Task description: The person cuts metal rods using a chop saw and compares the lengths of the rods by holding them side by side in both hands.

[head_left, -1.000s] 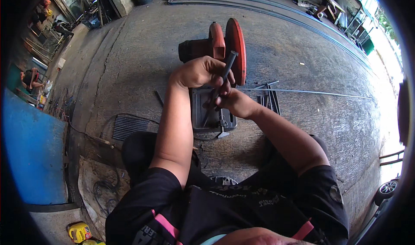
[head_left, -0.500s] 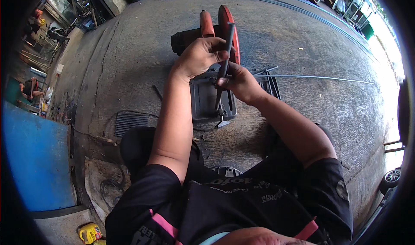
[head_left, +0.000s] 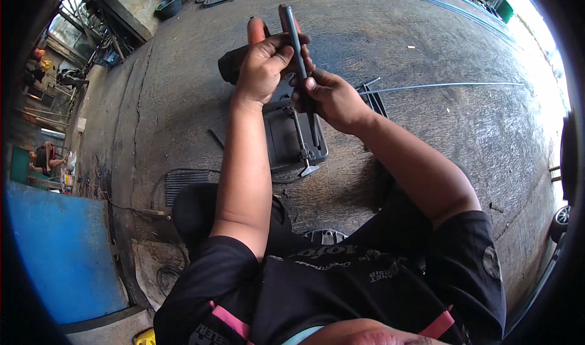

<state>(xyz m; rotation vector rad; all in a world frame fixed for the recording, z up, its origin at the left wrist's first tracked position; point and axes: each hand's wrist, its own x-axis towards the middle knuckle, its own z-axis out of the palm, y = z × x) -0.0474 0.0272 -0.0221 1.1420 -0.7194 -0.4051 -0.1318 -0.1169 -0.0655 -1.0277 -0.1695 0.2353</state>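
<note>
A dark metal rod [head_left: 295, 40] stands tilted upright before me, gripped by both hands. My left hand [head_left: 262, 71] is closed at its upper part, the index finger crossing the rod. Lower down, my right hand [head_left: 338, 101] is closed on it, with the thumb pressed against its side. The rod's lower end reaches down over the base of a chop saw [head_left: 280, 141]. Behind my hands show the saw's orange handle [head_left: 256, 31] and dark motor [head_left: 229, 63]; much of its guard is hidden. A clamp screw with a T-shaped handle [head_left: 309, 171] sits on the base.
Right of the saw, a long thin bar [head_left: 451, 85] rests across a dark metal frame [head_left: 376, 101]. Several short rods [head_left: 183, 182] lie in a row on the floor at left. A cable [head_left: 140, 209] runs nearby. A blue panel [head_left: 61, 253] stands at far left.
Both hands and the rod have shifted slightly left in the picture, and my view has turned a little. My left fingers have changed their hold, with the index finger now lying across the rod.
</note>
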